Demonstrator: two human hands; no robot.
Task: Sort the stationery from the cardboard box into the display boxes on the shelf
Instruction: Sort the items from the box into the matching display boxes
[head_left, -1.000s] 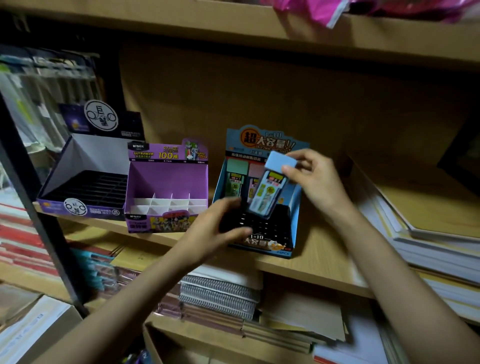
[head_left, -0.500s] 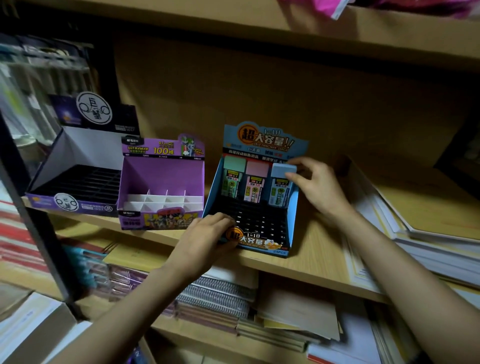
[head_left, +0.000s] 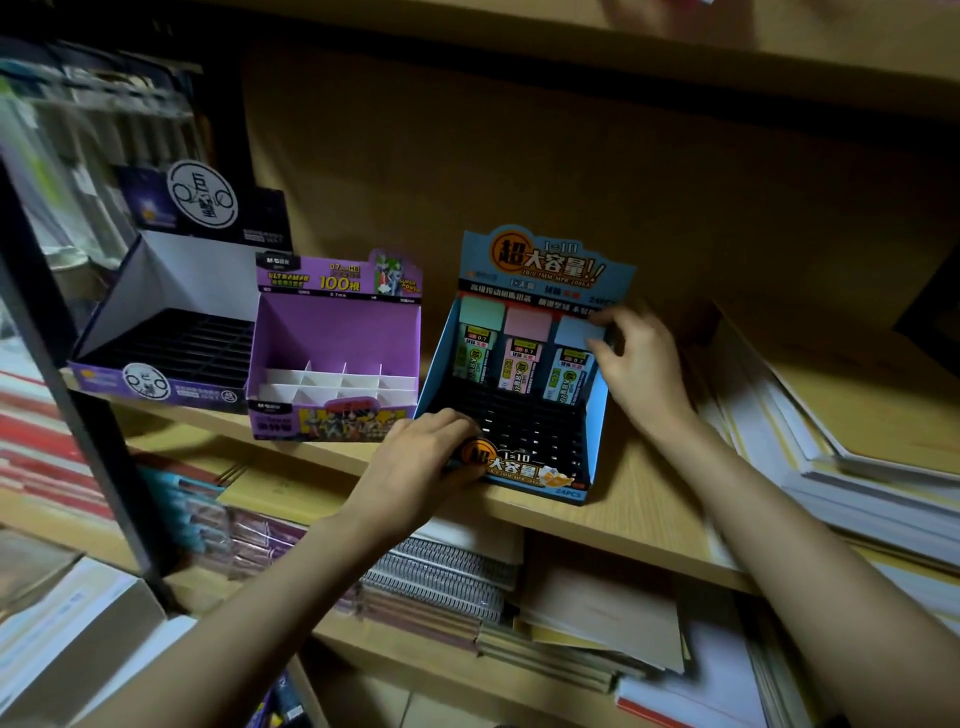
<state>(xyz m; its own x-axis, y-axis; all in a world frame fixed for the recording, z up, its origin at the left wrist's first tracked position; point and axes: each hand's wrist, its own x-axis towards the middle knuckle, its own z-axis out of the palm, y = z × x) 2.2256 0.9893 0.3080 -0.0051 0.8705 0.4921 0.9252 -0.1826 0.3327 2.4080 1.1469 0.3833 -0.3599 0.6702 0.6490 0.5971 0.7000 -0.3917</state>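
A blue display box (head_left: 530, 475) stands on the wooden shelf (head_left: 644, 514). Its back row holds three lead-refill cases: green (head_left: 479, 340), pink (head_left: 524, 353) and blue (head_left: 567, 371), all upright. My right hand (head_left: 641, 366) is at the box's right side, thumb and forefinger pinching the top right corner of the blue case. My left hand (head_left: 428, 457) grips the box's front left corner, fingers curled over the lip. The front slots of the blue box hold nothing.
Left of it stand a purple display box (head_left: 337, 332) with white dividers and a dark display box (head_left: 161, 338) with black slots. Paper stacks (head_left: 857, 447) lie at the right. Spiral notebooks (head_left: 441, 577) fill the shelf below. A black post (head_left: 88, 415) rises at the left.
My right hand lowered the blue case into the back right slot beside the pink one. My left hand moved onto the box's front left corner.
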